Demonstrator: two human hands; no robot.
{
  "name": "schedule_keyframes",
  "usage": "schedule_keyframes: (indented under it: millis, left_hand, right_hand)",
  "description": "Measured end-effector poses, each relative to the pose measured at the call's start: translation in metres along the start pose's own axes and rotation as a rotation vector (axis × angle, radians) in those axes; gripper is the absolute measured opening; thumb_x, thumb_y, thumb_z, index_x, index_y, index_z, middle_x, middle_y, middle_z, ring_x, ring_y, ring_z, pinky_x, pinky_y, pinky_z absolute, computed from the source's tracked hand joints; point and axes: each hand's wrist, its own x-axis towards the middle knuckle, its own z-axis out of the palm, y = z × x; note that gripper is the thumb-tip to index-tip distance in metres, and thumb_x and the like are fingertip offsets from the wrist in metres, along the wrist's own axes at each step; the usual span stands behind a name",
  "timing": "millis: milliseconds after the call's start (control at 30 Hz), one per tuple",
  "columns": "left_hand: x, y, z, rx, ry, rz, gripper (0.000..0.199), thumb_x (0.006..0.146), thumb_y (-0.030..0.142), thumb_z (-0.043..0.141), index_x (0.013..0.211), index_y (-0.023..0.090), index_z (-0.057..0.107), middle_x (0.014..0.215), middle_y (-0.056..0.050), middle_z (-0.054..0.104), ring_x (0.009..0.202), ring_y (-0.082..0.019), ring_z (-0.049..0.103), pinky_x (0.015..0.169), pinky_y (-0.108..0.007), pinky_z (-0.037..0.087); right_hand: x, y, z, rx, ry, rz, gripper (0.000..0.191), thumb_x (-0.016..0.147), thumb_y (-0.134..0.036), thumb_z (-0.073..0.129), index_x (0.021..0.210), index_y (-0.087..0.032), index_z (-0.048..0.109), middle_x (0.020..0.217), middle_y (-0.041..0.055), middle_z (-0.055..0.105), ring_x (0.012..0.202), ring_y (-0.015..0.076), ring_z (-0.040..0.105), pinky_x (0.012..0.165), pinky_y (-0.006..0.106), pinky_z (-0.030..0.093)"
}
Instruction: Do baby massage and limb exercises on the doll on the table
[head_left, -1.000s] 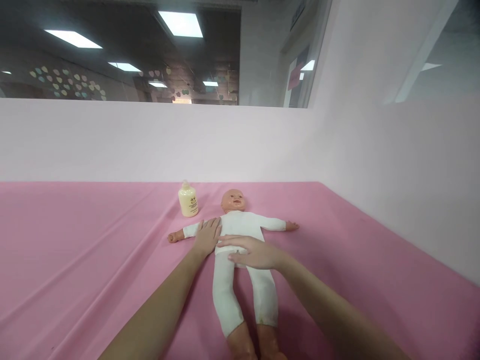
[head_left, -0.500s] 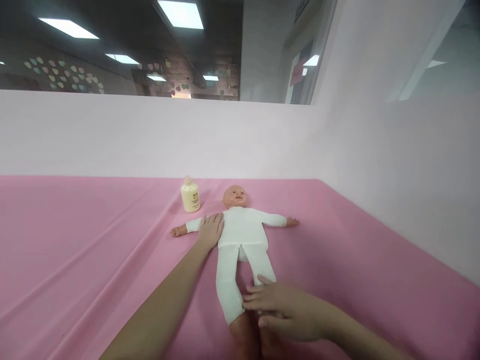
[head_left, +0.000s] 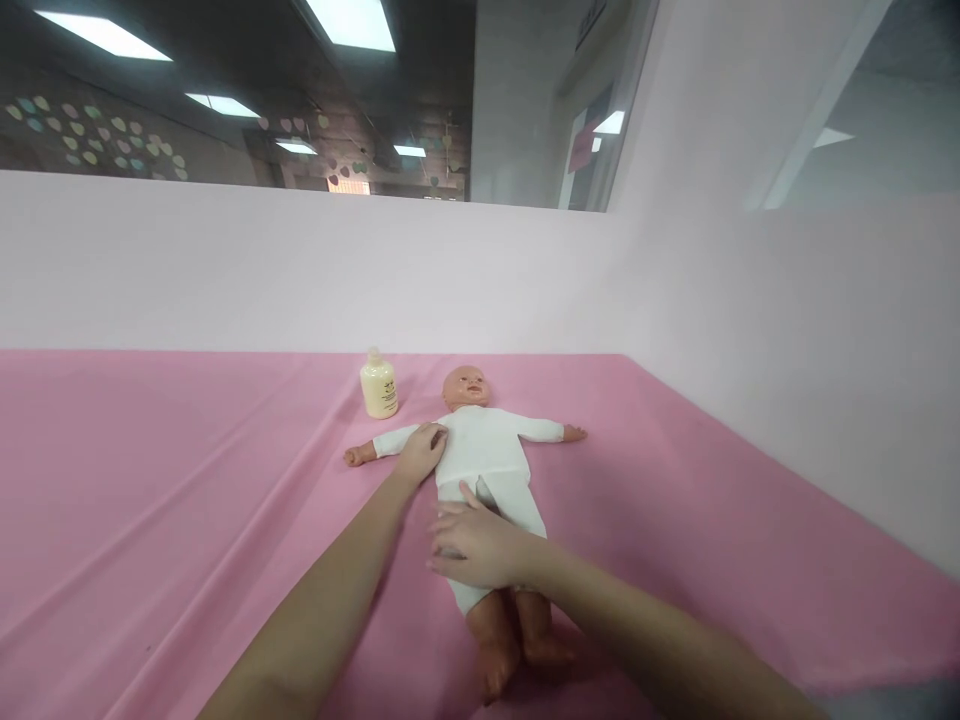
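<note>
We have the doll lying on its back on the pink cloth, its head pointing away from us, its bare feet towards us and both arms stretched out to the sides. It wears white, long in the sleeves and ending at about the knees. Our left hand rests against the doll's side on our left, just below the shoulder, fingers bent over the edge of the chest; we cannot tell whether they grip it or merely lie there. Our right hand is over the doll's thighs, fingers loose and spread, grasping nothing that we can see; whether the palm touches the white fabric we cannot tell. Beyond the doll's arm on our left, near its head but apart from it, a pale yellow bottle with dark print stands upright. Farther behind the doll rises a white wall, topped by a window.
</note>
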Motion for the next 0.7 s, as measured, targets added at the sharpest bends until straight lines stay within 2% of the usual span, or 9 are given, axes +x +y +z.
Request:
schedule_keyframes:
  millis: [67,167,200,267,333,433,500,600,700]
  left_hand:
    - [0.0,-0.002,0.0,-0.004,-0.003,-0.04,0.018,0.089,0.028,0.045,0.094,0.021,0.062,0.092,-0.005,0.068,0.084,-0.02,0.062,0.081,-0.034,0.048]
    - [-0.001,-0.003,0.0,-0.009,-0.009,-0.087,0.019,0.091,0.035,0.046,0.084,0.022,0.058,0.074,-0.001,0.065,0.07,-0.018,0.058,0.069,-0.03,0.043]
    - [-0.001,-0.003,-0.001,-0.009,-0.009,-0.101,0.022,0.091,0.038,0.047,0.079,0.022,0.057,0.069,0.0,0.063,0.067,-0.018,0.056,0.066,-0.029,0.041]
    - [-0.001,-0.003,-0.001,-0.008,-0.006,-0.126,0.031,0.089,0.046,0.051,0.07,0.022,0.053,0.064,0.001,0.059,0.064,-0.017,0.053,0.063,-0.028,0.036]
    - [-0.001,-0.003,-0.002,-0.006,0.003,-0.147,0.037,0.086,0.052,0.054,0.065,0.021,0.051,0.062,0.002,0.057,0.063,-0.016,0.051,0.062,-0.028,0.034]
    - [-0.001,-0.001,-0.003,0.002,0.015,-0.173,0.039,0.084,0.055,0.057,0.064,0.021,0.05,0.061,0.002,0.056,0.063,-0.016,0.049,0.062,-0.027,0.032]
    - [-0.002,0.0,-0.003,0.012,0.022,-0.19,0.038,0.083,0.054,0.058,0.065,0.021,0.051,0.062,0.002,0.056,0.063,-0.016,0.05,0.063,-0.027,0.032]
    - [-0.004,0.003,-0.004,0.027,0.043,-0.22,0.036,0.083,0.053,0.059,0.068,0.021,0.052,0.064,0.002,0.058,0.063,-0.016,0.051,0.062,-0.027,0.032]
    - [-0.005,0.005,-0.004,0.066,0.047,-0.248,0.037,0.084,0.054,0.059,0.068,0.021,0.053,0.066,0.001,0.06,0.065,-0.016,0.052,0.063,-0.027,0.033]
  right_hand:
    - [-0.01,-0.009,-0.007,0.133,-0.143,-0.071,0.031,0.094,-0.037,0.052,0.075,-0.022,0.071,0.084,0.0004,0.073,0.111,0.0216,0.061,0.12,0.057,0.003]
    - [-0.025,-0.011,-0.025,0.494,-0.222,-0.025,0.034,0.095,-0.038,0.046,0.084,-0.023,0.075,0.09,0.0001,0.074,0.097,0.0181,0.067,0.12,0.05,0.017]
    - [-0.028,-0.006,-0.03,0.623,-0.115,0.052,0.037,0.095,-0.041,0.044,0.088,-0.022,0.076,0.094,0.0019,0.075,0.096,0.0191,0.068,0.117,0.047,0.027]
    - [-0.032,0.016,-0.036,0.764,0.262,0.228,0.041,0.091,-0.049,0.049,0.088,-0.018,0.076,0.095,0.0082,0.075,0.099,0.026,0.067,0.102,0.046,0.046]
    - [-0.031,0.049,-0.035,0.736,0.743,0.392,0.034,0.081,-0.052,0.062,0.083,-0.021,0.076,0.102,0.012,0.073,0.106,0.0309,0.064,0.103,0.045,0.046]
    - [-0.026,0.099,-0.024,0.839,1.038,0.512,0.029,0.077,-0.044,0.064,0.089,-0.019,0.073,0.117,0.0109,0.07,0.12,0.0306,0.057,0.107,0.041,0.042]
    - [-0.021,0.122,-0.014,1.174,1.094,0.568,0.032,0.067,-0.038,0.07,0.09,-0.017,0.071,0.106,0.0107,0.073,0.111,0.032,0.062,0.095,0.039,0.05]
    - [-0.01,0.14,-0.006,1.34,1.099,0.591,0.029,0.06,-0.035,0.072,0.082,-0.016,0.068,0.084,0.0117,0.074,0.098,0.0341,0.067,0.078,0.039,0.056]
    - [0.001,0.153,-0.004,1.455,1.071,0.596,0.024,0.056,-0.029,0.074,0.075,-0.019,0.064,0.074,0.0106,0.072,0.093,0.0333,0.068,0.073,0.039,0.058]
